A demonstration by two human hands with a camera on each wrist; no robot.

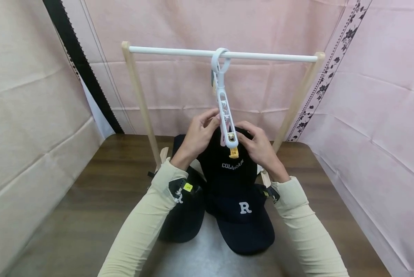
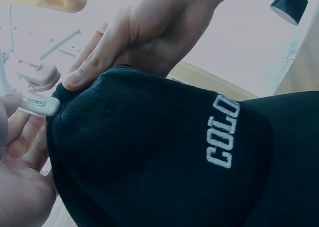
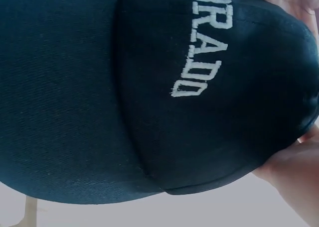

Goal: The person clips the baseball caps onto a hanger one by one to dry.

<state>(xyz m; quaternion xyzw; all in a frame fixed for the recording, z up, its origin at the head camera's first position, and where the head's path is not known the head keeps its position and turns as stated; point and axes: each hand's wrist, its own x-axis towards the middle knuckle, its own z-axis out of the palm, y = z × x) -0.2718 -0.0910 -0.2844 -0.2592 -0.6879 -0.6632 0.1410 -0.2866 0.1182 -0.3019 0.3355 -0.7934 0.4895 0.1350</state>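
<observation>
L hand [image 1: 199, 130] just left of hanger [image 1: 221, 85]; thumb & fingers bent, seems to pinch white clip [image 2: 42, 104], tho part of the grip is cropped. R hand [image 1: 259, 146] just right of hanger, thumb bent over top edge of cap [image 1: 227, 175], pinching fabric. Cap's crown sits right under hanger's low end; R-logo cap [image 1: 245, 231] further below, dark cap [image 1: 182, 227] below-left. Step in hand looks like clipping cap to hanger; next move prob calls for R hand keeping fabric bunched while L hand seats the clip. L wrist view shows white clip's tip at cap edge, pink clip [image 2: 42, 75] beside it; can't tell if it's biting. Head view hides that contact behind hanger but gets the rail [image 1: 179, 51] above. R wrist view: mostly brim [image 3: 60, 107] + lettering, R fingertips hidden.
</observation>
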